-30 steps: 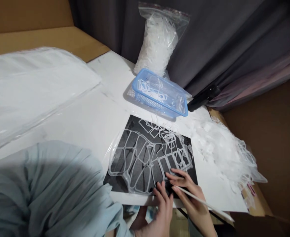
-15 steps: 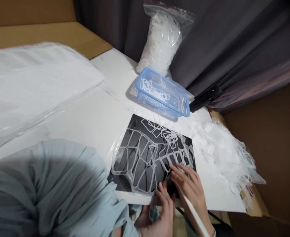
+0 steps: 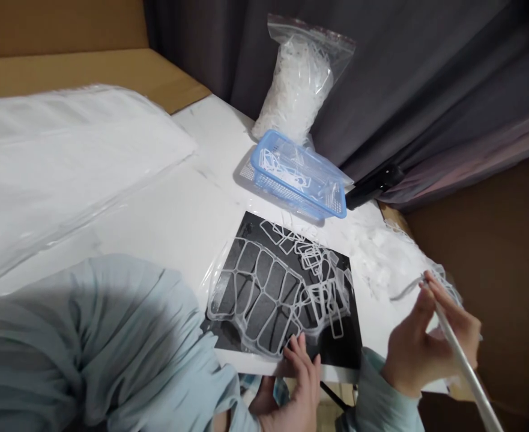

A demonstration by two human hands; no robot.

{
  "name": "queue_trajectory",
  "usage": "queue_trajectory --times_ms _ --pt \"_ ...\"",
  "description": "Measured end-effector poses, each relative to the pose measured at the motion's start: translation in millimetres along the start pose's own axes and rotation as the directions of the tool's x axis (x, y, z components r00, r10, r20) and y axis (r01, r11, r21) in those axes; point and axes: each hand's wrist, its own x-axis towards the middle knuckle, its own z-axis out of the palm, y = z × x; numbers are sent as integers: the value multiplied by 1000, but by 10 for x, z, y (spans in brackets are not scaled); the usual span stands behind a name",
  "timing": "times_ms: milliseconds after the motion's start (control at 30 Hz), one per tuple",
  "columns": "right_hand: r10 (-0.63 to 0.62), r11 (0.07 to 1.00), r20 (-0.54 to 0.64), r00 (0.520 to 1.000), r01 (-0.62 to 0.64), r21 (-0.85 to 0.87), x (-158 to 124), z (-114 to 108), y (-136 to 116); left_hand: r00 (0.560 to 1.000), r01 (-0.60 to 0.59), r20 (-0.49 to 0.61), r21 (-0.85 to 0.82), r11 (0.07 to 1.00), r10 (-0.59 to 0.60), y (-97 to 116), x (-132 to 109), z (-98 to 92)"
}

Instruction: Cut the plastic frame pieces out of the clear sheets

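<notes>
My left hand lies at the near edge of the black mat, its fingers stretched out and touching the lower rim of a translucent plastic sheet of linked frames. Its thumb is apart, below the mat's edge. My right hand is closed around a long white stick-like tool, out at the right above a heap of clear plastic scraps. A thin greyish strip shows by its fingertips; whether it is held I cannot tell. Loose rounded-rectangle frames lie tangled on the mat's upper right.
Beyond the mat stands a blue basket with white frames and clear plastic inside. Behind it leans a full zip bag. A large plastic-wrapped white pack lies left. Cardboard walls and a dark curtain border the table.
My right hand has moved from the mat out to the right, over the scrap heap, carrying the white tool. Frames at the mat's right have shifted. My left hand has stayed almost in place.
</notes>
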Motion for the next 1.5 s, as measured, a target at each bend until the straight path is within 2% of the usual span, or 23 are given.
queue_trajectory --times_ms 33,100,167,233,367,467,500,533,567,600,633,667,700,733,767,800,833,900,1000,1100,1233,1333,1500 --pt "40 999 30 999 -41 29 -2 -10 -19 1000 0 -15 -24 1000 -1 -1 1 5" --pt "103 987 218 971 -127 102 -22 -51 -46 998 15 -55 -81 997 -19 -4 4 15" --pt "98 969 487 868 -195 152 -60 -110 -43 998 30 -58 -105 994 -36 -12 9 16" --pt "39 959 668 743 -217 185 -112 -182 -8 999 33 -30 -98 995 -37 -27 11 9" --pt "-52 927 838 543 -287 243 -238 -349 111 996 88 14 -68 994 -87 -59 -7 23" --pt "-44 887 906 421 -401 230 -344 -452 183 981 166 -61 -202 965 -182 -34 6 83" --pt "-33 871 916 400 -438 222 -381 -475 199 957 209 -127 -321 924 -260 -12 27 105" --pt "-21 857 923 385 -469 215 -417 -490 212 903 265 -184 -474 840 -388 13 54 122" --pt "-12 845 928 373 -492 209 -452 -498 222 802 327 -200 -642 694 -563 37 85 134" --pt "-6 837 930 368 -507 207 -483 -500 230 676 364 -162 -775 516 -719 54 113 141" --pt "-6 833 930 369 -512 209 -511 -498 237 573 381 -101 -846 374 -813 59 134 145" --pt "-11 833 928 373 -510 215 -535 -494 243 521 395 -60 -867 303 -851 47 142 149" --pt "-20 834 925 378 -504 224 -553 -488 247 610 403 -110 -810 426 -785 17 136 155" --pt "-32 836 922 386 -495 236 -567 -481 251 752 361 -188 -684 634 -631 -30 115 164" --pt "-44 837 918 394 -487 249 -577 -476 254 876 265 -227 -511 818 -425 -92 81 177" --pt "-53 838 915 400 -481 259 -584 -471 258 949 150 -216 -335 930 -231 -162 40 194" --pt "-59 838 913 405 -477 265 -588 -467 261 975 63 -194 -209 976 -105 -233 -4 213" --pt "-67 843 907 416 -463 275 -591 -459 269 983 6 -183 -83 997 -21 -353 -80 252" --pt "-105 854 898 428 -424 302 -588 -439 279 979 25 -201 -16 1000 -28 -429 -126 293" --pt "-149 864 886 439 -377 332 -577 -411 280 978 27 -207 41 999 -18 -406 -106 309" --pt "-225 873 862 454 -299 385 -551 -390 256 967 20 -254 -36 999 -29 -370 -76 308" --pt "-243 894 853 461 -234 382 -551 -391 217 967 43 -245 -115 992 -70 -366 -70 300" --pt "-300 923 808 507 -60 380 -618 -366 140 961 4 -275 -100 995 -31 -327 -35 294"
